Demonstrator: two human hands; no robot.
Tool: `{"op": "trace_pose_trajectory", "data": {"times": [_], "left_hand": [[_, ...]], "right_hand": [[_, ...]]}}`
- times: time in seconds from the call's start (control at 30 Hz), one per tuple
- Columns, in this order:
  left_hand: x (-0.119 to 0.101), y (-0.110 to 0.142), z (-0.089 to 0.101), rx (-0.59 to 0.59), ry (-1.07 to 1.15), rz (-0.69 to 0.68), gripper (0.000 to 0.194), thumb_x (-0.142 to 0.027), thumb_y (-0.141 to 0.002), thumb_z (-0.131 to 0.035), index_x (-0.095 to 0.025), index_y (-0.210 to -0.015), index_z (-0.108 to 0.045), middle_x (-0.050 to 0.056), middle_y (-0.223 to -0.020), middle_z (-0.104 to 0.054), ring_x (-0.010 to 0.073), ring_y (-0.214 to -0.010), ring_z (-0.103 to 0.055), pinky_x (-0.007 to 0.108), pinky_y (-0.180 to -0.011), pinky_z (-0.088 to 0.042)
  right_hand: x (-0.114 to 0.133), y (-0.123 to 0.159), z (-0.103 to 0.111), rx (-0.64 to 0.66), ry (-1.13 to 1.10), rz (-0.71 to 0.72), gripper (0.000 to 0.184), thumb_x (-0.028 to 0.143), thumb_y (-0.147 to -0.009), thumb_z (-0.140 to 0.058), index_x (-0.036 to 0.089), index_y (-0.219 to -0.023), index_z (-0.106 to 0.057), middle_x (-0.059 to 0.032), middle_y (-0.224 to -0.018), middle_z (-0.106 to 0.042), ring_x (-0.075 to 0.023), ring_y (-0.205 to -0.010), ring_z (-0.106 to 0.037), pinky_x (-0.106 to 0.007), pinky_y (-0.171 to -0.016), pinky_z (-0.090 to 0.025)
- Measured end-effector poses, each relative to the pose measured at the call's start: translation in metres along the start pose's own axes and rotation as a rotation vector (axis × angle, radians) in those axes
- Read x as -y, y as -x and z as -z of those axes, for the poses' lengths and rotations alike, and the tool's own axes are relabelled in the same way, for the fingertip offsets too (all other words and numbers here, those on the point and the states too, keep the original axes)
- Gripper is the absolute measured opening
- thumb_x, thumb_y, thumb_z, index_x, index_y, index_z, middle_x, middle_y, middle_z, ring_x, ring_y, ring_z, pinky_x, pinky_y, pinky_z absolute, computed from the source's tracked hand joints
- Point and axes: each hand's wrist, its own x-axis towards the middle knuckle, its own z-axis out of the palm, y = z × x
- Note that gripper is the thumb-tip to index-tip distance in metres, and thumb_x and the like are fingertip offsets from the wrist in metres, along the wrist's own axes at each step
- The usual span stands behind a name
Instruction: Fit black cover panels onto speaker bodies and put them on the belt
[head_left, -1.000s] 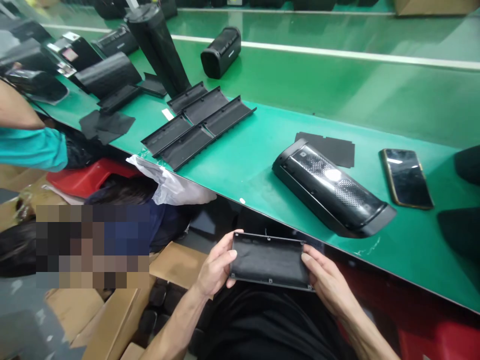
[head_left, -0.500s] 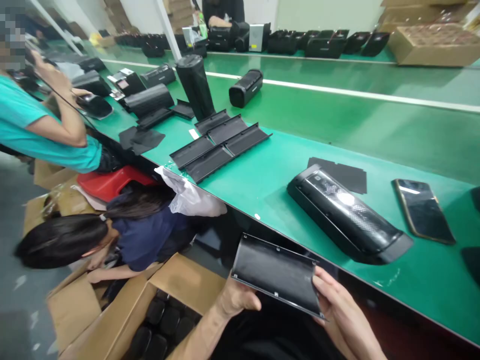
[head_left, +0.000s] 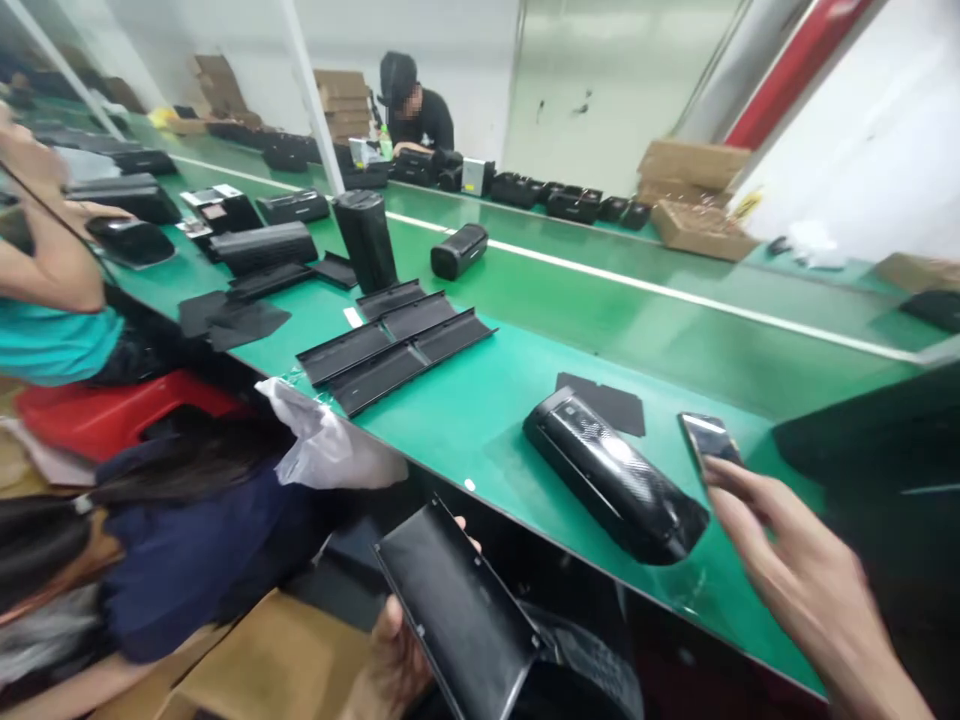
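Observation:
My left hand (head_left: 394,655) is closed around the long edges of a black curved plastic panel (head_left: 461,600), its hollow side up, in front of the bench edge. My right hand (head_left: 799,560) is over the bench at the right, fingers stretched out and no object visible in them. Its fingertips overlap the near end of a smartphone (head_left: 705,435); whether they touch it I cannot tell. Left of that hand lies a glossy black speaker-like housing (head_left: 600,470) with a patterned top. A thin black sheet (head_left: 626,410) lies partly behind the housing.
Several similar panels (head_left: 375,375) lie on the green bench (head_left: 480,440), with a black cylinder (head_left: 365,240) upright behind them. A plastic bag (head_left: 322,450) hangs over the edge. One person bends low beside a cardboard box (head_left: 274,660); a turquoise-sleeved co-worker sits farther left.
My right hand has let go of the panel and moved right to the smartphone. The panel, now in my left hand alone, has tilted and shifted left. The view has swung up and right.

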Motion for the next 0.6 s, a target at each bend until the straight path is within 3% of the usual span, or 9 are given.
{"op": "trace_pose_trajectory", "data": {"times": [0.07,0.13,0.27,0.33,0.4,0.5,0.6], "left_hand": [[0.001,-0.012,-0.006,0.136,0.076,-0.008,0.069,-0.062,-0.087,-0.072,-0.032,-0.148,-0.059,0.008,-0.145,-0.067,0.0325,-0.138,-0.058,0.047,-0.119,-0.043],[0.006,-0.024,-0.016,0.201,0.112,-0.047,0.073,-0.063,-0.090,-0.067,-0.029,-0.153,-0.054,0.011,-0.152,-0.060,0.0314,-0.141,-0.055,0.046,-0.122,-0.039],[0.019,-0.050,-0.034,0.231,0.112,-0.117,0.082,-0.070,-0.090,-0.062,-0.020,-0.155,-0.051,0.016,-0.160,-0.050,0.0379,-0.152,-0.041,0.056,-0.130,-0.021],[0.022,-0.061,-0.039,0.221,0.095,-0.125,0.089,-0.074,-0.086,-0.064,-0.018,-0.154,-0.052,0.017,-0.165,-0.043,0.0433,-0.155,-0.032,0.061,-0.130,-0.015],[0.023,-0.067,-0.042,0.191,0.074,-0.119,0.094,-0.076,-0.081,-0.068,-0.018,-0.154,-0.053,0.017,-0.167,-0.038,0.0469,-0.156,-0.026,0.065,-0.129,-0.013],[0.023,-0.070,-0.043,0.137,0.070,-0.111,0.096,-0.077,-0.078,-0.070,-0.018,-0.152,-0.054,0.017,-0.169,-0.035,0.0489,-0.157,-0.022,0.069,-0.127,-0.014],[0.025,-0.068,-0.040,0.093,0.089,-0.115,0.094,-0.079,-0.079,-0.069,-0.018,-0.150,-0.057,0.017,-0.168,-0.036,0.0476,-0.159,-0.015,0.071,-0.125,-0.018]], "right_hand": [[0.004,-0.029,-0.007,0.135,0.050,0.088,0.052,0.066,-0.090,-0.051,0.027,-0.115,-0.075,-0.0115,-0.118,-0.077,-0.0385,-0.113,-0.071,-0.052,-0.101,-0.056],[0.005,-0.038,-0.020,0.242,0.062,0.124,0.052,0.064,-0.092,-0.046,0.025,-0.113,-0.074,-0.0120,-0.114,-0.078,-0.0350,-0.109,-0.073,-0.048,-0.098,-0.057],[0.004,-0.013,-0.035,0.327,0.116,0.097,0.048,0.064,-0.085,-0.060,0.026,-0.114,-0.065,-0.0099,-0.117,-0.075,-0.0328,-0.105,-0.073,-0.043,-0.088,-0.059],[0.008,-0.001,-0.035,0.436,0.153,0.062,0.057,0.061,-0.077,-0.071,0.026,-0.121,-0.059,-0.0088,-0.114,-0.075,-0.0324,-0.097,-0.074,-0.042,-0.083,-0.059],[0.016,-0.001,-0.031,0.560,0.133,0.046,0.065,0.061,-0.079,-0.071,0.027,-0.132,-0.054,-0.0084,-0.114,-0.075,-0.0312,-0.094,-0.074,-0.042,-0.083,-0.060],[0.024,-0.017,-0.029,0.686,-0.032,0.043,0.068,0.067,-0.091,-0.056,0.027,-0.146,-0.049,-0.0108,-0.131,-0.070,-0.0327,-0.113,-0.070,-0.045,-0.095,-0.058],[0.022,-0.037,-0.036,0.791,-0.157,-0.042,0.083,0.076,-0.088,-0.055,0.025,-0.153,-0.051,-0.0148,-0.147,-0.063,-0.0377,-0.136,-0.059,-0.048,-0.110,-0.051]]}}
